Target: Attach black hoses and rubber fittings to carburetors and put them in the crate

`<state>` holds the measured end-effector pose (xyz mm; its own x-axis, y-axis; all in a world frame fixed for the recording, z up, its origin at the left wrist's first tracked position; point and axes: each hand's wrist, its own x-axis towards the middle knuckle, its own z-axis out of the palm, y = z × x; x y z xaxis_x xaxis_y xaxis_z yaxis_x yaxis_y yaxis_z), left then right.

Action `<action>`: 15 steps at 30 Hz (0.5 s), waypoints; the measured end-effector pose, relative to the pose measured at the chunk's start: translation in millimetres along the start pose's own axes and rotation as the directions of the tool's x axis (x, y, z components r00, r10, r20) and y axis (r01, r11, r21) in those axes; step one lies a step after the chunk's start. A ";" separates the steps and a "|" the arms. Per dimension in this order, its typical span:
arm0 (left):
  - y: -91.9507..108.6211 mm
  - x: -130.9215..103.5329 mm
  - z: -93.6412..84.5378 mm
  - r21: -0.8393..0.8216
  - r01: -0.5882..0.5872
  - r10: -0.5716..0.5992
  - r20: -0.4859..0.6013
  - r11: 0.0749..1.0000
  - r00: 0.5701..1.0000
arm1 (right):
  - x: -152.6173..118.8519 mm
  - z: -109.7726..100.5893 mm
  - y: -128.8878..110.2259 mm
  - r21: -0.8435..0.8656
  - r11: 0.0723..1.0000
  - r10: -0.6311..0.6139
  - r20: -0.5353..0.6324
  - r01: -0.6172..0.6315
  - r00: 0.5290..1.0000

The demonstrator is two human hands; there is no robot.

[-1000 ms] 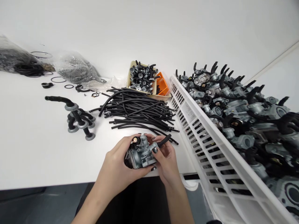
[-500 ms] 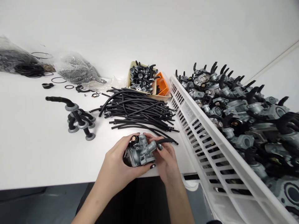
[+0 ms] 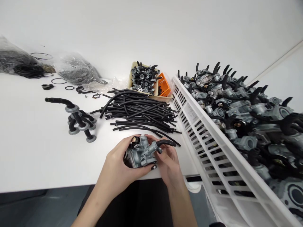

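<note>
The short black hose point(image 3: 165, 142) on the metal part point(image 3: 140, 156) slanted up toward the right a second ago; now it reaches out rightward, lying flatter in the frame. The thumb of the right hand point(image 3: 170, 160), earlier laid across the grey cap point(image 3: 153, 147) at the hose's foot, now sits just beneath the hose. This suggests the cap and hose have been turned against the metal part, though some of the shift may come from tilting the whole piece.

The metal part is at the lower centre of the frame, held between both hands above the near edge of the white worktop point(image 3: 35, 142). The left hand point(image 3: 120, 157) has a closed grip around its left side, thumb along the underside. The right grip is also closed on it, at the hose end, with fingers behind and thumb in front; how hard it presses cannot be told.

Just beyond the hands lies a pile of black tubes point(image 3: 139, 108); a white crate point(image 3: 196, 126) of similar parts fills the right of the frame.
</note>
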<state>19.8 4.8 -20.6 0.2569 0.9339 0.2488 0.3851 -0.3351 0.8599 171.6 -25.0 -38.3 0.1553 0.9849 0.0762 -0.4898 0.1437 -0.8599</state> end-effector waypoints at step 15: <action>-11.9 -0.4 1.0 0.033 -0.103 0.103 0.001 0.994 0.995 | -0.1 -6.3 7.0 -0.125 0.991 -0.050 0.046 0.055 0.998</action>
<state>16.1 8.2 -31.4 0.2958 0.8943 0.3357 0.3853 -0.4333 0.8148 173.5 -24.7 -47.6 0.1398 0.9800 0.1419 -0.3694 0.1846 -0.9108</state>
